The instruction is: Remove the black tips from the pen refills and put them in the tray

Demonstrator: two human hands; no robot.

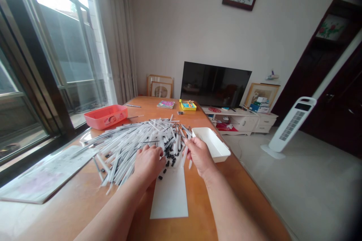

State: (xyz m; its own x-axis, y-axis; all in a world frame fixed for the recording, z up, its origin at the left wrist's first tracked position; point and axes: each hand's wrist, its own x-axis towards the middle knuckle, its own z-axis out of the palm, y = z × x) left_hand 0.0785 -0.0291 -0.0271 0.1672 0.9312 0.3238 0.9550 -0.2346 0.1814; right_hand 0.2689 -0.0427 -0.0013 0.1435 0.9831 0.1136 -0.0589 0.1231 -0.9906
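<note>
A wide pile of pen parts [127,147], mostly clear and whitish barrels with thin dark refills, covers the middle of the wooden table. My left hand [149,160] rests at the pile's near right side, fingers curled down; its fingertips are hidden, so what they grip cannot be made out. Whitish pen barrels [184,157] stick out below the closed fingers of my right hand [199,154], just left of a white plastic tray [216,146]. Small black pen caps [164,171] lie scattered between my hands, some on a white paper sheet [169,199].
A red plastic box [106,116] stands at the pile's far left. Beyond lie a pen [134,106], a colourful booklet [166,104] and a yellow box [188,105]. A large paper [42,177] lies by the window. The table's right edge [249,180] runs past the tray.
</note>
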